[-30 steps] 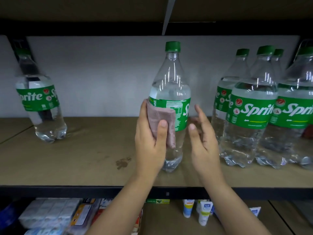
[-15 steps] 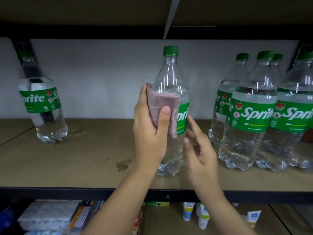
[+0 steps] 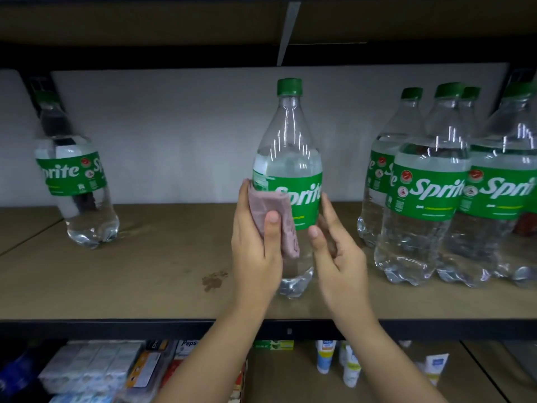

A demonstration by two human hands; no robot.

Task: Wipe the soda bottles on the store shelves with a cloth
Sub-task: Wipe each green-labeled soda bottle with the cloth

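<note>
A clear Sprite bottle with a green cap and green label stands upright on the middle of the wooden shelf. My left hand presses a folded pink cloth against the bottle's left side at label height. My right hand touches the bottle's right side just below the label, fingers curled around it. A single Sprite bottle stands at the far left. Several more Sprite bottles are grouped at the right.
A dark stain marks the shelf left of the held bottle. The black shelf edge runs across the front. Below it lie boxed goods and small tubes. Another shelf board sits close overhead.
The cloth went up the bottle, then came back down to label height. The bottle has turned, so the Sprite name now faces me. My right hand closed in on its right side.
</note>
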